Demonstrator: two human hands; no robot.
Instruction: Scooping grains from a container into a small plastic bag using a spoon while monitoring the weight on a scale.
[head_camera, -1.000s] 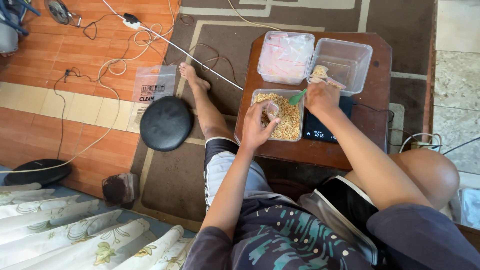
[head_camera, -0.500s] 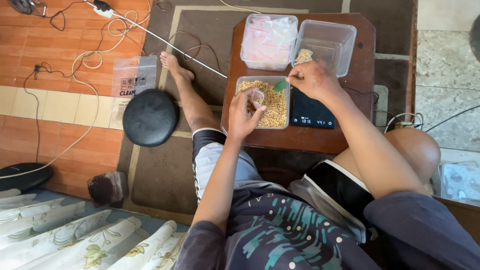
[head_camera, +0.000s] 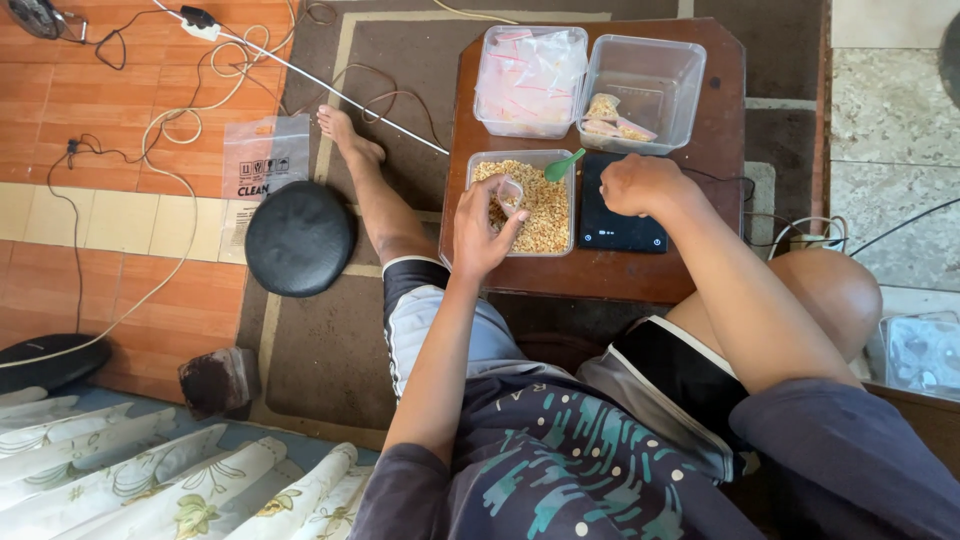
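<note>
On a low wooden table (head_camera: 700, 280) my left hand (head_camera: 482, 222) holds a small clear plastic bag (head_camera: 509, 192) open over a clear tub of pale grains (head_camera: 546, 215). A green scoop (head_camera: 563, 166) rests in that tub. My right hand (head_camera: 640, 185) hovers loosely closed over a black digital scale (head_camera: 615, 225), near the scoop's handle; whether it grips anything is unclear. Behind stand a tub of empty plastic bags (head_camera: 530, 80) and a tub (head_camera: 655, 75) holding a few filled bags (head_camera: 610, 118).
My bare leg and foot (head_camera: 345, 135) stretch left of the table over a brown rug. A round black cushion (head_camera: 300, 238), a clear plastic bag (head_camera: 262, 158), cables and a power strip (head_camera: 200, 18) lie on the orange tiles. Floral bedding (head_camera: 120, 470) sits at lower left.
My right hand has drawn back from the filled-bag tub to above the scale. My left hand stays over the grain tub with the small bag.
</note>
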